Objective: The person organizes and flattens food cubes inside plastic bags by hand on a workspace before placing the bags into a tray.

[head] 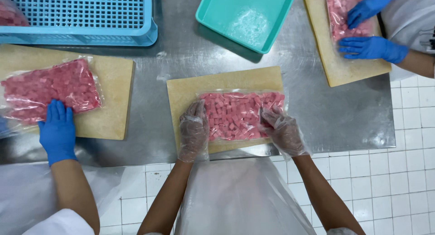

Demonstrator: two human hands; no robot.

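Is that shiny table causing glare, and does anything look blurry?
Head view: the steel table shows soft, smeared reflections rather than harsh glare; the teal tray has a pale bright patch inside; the clear bag of pink cubes glints faintly; the picture is mostly sharp.

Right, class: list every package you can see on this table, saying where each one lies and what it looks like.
Middle bag: clear flat pouch of pink cubes on the centre cutting board, left hand and right hand at its two sides.
Left bag: same kind, on the left board, a blue-gloved hand at its edge.
Top-right bag: same kind, under two blue-gloved hands.
No labels, signs or screens.
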